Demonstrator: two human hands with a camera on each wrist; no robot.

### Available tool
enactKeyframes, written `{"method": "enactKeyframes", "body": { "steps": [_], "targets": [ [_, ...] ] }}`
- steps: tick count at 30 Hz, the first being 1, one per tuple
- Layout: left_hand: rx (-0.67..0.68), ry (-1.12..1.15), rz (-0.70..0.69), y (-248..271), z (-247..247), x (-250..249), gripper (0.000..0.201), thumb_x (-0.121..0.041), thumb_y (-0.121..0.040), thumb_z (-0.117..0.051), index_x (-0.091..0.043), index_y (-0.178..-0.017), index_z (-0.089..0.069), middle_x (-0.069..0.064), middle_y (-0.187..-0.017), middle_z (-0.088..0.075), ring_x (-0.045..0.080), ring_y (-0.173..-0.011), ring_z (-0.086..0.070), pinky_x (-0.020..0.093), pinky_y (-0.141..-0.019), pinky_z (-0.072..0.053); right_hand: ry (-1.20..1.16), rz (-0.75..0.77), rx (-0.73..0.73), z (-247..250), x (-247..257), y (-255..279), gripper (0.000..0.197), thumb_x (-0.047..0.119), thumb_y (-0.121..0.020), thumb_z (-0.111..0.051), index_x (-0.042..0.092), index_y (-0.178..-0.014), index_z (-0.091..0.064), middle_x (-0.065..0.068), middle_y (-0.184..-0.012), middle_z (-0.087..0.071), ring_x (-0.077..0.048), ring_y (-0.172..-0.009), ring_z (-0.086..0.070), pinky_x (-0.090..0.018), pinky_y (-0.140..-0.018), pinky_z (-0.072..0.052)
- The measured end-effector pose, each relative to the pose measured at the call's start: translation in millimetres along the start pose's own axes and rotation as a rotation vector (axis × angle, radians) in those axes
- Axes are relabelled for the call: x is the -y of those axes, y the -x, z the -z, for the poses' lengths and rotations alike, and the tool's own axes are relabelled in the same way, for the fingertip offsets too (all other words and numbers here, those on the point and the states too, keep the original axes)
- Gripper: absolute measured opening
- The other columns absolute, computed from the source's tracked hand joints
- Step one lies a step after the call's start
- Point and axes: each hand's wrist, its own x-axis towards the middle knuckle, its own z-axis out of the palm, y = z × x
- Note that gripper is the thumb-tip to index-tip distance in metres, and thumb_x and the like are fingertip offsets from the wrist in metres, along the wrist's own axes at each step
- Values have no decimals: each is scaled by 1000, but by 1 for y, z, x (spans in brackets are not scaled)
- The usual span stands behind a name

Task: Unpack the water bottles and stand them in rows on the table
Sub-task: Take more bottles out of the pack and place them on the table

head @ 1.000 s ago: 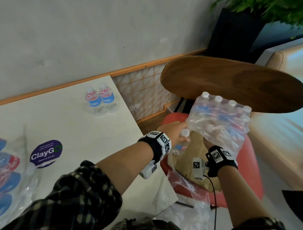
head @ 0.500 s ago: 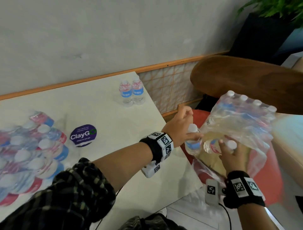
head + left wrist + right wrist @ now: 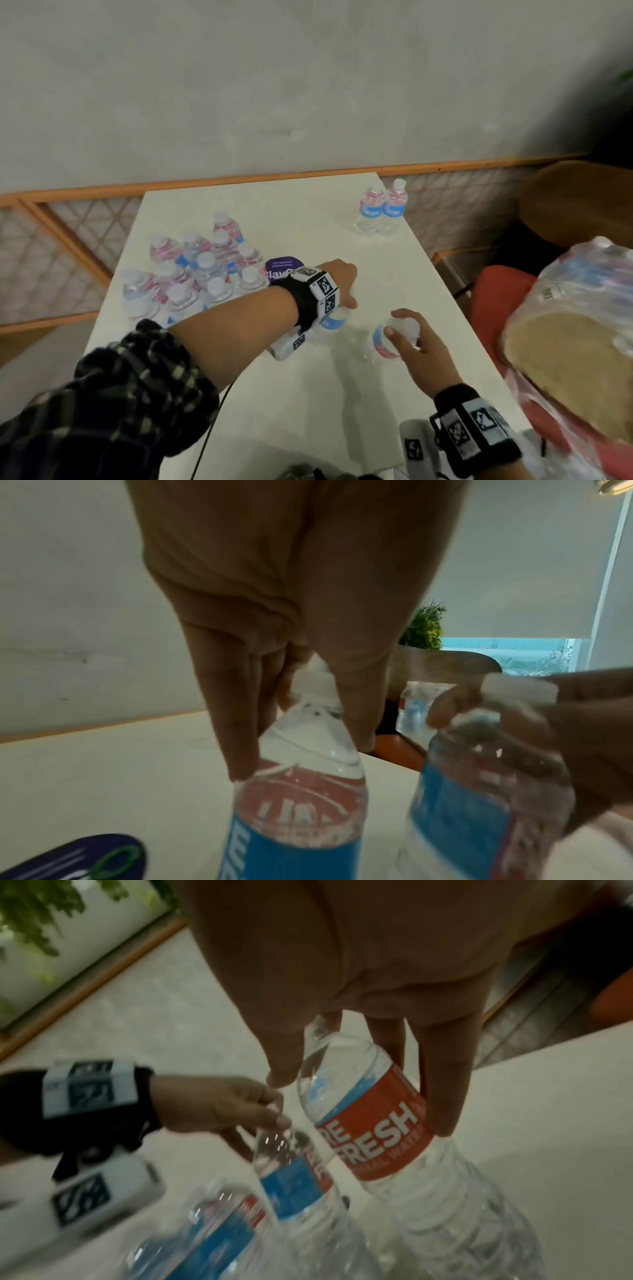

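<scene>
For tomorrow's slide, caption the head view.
Each hand, left and right, carries a water bottle by its neck over the table.

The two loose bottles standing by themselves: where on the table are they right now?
In the head view, the two loose bottles stand upright, side by side, near the table's far right corner, apart from the wrapped pack at left.

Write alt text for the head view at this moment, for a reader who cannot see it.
Each hand holds a small water bottle by its top over a white table: left hand, right hand. Two bottles stand at the far right corner; a wrapped pack lies at left.
</scene>
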Motion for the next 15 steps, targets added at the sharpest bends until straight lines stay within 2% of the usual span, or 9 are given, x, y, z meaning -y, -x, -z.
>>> {"method": "enactKeyframes", "body": {
  "steps": [2,3,4,5,7,9,12,13,15],
  "targets": [
    [49,-107,0,3,-5,23,33,-37,-82,-69,-10,-100,-60,9,-81,-54,24,-68,-56,26,-57,-41,23,-9,113,-33,16,-3,19,32,-87,-63,37,-104,-56,11,-102,-64,-11,-95,-58,-18,-76,-44],
    [77,-184,9,6,-7,33,20,-34,-82,-69,-17,-88,-60,4,-69,-46,17,-55,-47,20,-52,-37,17,-22,139,-48,23,-4,20,33,-87,-63,36,-106,-56,10,-102,-64,-9,-93,-58,-13,-73,-42],
    [125,-237,24,7,-6,42,18,-29,-81,-68,-22,-72,-54,-1,-59,-37,12,-45,-36,14,-48,-30,10,-36,155,-60,30,-6,23,34,-87,-63,36,-109,-56,9,-103,-64,-8,-92,-57,-11,-71,-41],
    [161,-279,25,6,-7,51,30,-27,-79,-68,-23,-60,-46,-5,-50,-32,11,-39,-29,10,-46,-24,13,-41,168,-72,36,-6,27,36,-87,-63,35,-113,-56,9,-105,-63,-8,-93,-56,-11,-70,-40],
    [200,-310,34,7,-5,63,40,-27,-74,-69,-22,-48,-39,-6,-41,-34,10,-34,-30,8,-44,-23,17,-33,184,-88,46,-6,35,38,-86,-64,33,-120,-54,7,-109,-61,-10,-98,-54,-6,-67,-39],
    [186,-334,11,10,2,64,43,-27,-76,-69,-20,-48,-37,-6,-43,-35,11,-38,-32,12,-46,-25,18,-49,196,-100,49,-6,41,40,-85,-64,33,-123,-51,7,-112,-60,-13,-101,-55,-5,-69,-42],
    [190,-247,41,16,18,61,36,-13,-83,-63,-17,-57,-39,-3,-54,-39,10,-48,-36,17,-50,-30,-35,-139,195,-108,45,-9,53,54,-76,-67,40,-124,-46,8,-117,-61,-16,-97,-60,-30,-84,-51],
    [183,-229,40,18,24,60,33,-9,-83,-62,-14,-59,-40,3,-63,-47,9,-56,-44,18,-58,-37,-53,-160,194,-108,42,-10,58,59,-71,-66,43,-123,-45,10,-117,-60,-15,-96,-60,-36,-87,-52],
    [185,-275,51,17,38,62,10,-9,-81,-66,-4,-76,-58,21,-104,-62,17,-95,-61,25,-79,-44,-73,-193,188,-108,40,-11,58,59,-71,-66,47,-123,-45,16,-112,-59,-15,-98,-59,-43,-93,-51]
  ]
}}
